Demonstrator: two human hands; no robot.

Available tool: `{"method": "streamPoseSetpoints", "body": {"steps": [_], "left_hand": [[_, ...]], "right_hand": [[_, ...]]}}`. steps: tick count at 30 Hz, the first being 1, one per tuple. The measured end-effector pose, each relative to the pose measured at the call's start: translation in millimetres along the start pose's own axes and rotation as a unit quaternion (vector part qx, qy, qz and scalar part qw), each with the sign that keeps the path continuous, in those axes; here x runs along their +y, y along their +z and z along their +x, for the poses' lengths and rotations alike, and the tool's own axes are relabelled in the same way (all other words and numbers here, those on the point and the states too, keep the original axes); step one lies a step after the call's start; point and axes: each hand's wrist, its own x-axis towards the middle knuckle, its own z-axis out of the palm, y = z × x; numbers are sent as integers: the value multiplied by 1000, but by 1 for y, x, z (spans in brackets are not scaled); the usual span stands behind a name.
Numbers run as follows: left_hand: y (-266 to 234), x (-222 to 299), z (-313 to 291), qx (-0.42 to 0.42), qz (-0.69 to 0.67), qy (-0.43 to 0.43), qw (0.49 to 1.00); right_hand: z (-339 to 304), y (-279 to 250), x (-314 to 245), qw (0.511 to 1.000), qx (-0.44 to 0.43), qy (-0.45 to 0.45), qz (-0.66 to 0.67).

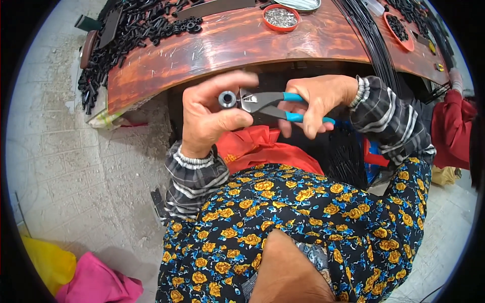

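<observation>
My right hand [318, 101] grips a pair of pliers [268, 103] with blue-tipped handles, which are spread apart. The metal jaws point left, toward my left hand [207, 111]. That hand is curled around a small dark cylindrical part [227, 99], whose round end with a grey ring and a hole faces up. The pliers' jaws are right beside this part; whether they touch it I cannot tell. My left index finger is blurred. Both hands are above my lap, in front of the table's near edge.
A reddish wooden table [222, 50] curves ahead, with a heap of black parts [151, 30] at left. On it are a red dish of small metal pieces [281, 18], long black rods [371, 40] and a red tray of black pieces [399, 31]. Someone's red sleeve [452, 129] shows at right.
</observation>
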Motion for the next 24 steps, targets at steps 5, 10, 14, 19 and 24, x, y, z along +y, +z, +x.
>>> {"method": "streamPoseSetpoints", "body": {"steps": [5,10,14,19,24], "left_hand": [[-2,-4,7,46,-7,10,999],[1,-13,6,38,-41,23,998],[8,-3,18,176,-12,-65,982],[10,1,22,236,-51,-55,969],[9,-2,25,251,-64,-45,965]], "right_hand": [[2,22,12,754,454,-120,-458],[8,1,18,991,35,-91,-94],[7,17,4,920,251,-147,-264],[20,33,6,721,489,-200,-449],[32,28,7,547,588,-192,-564]]}}
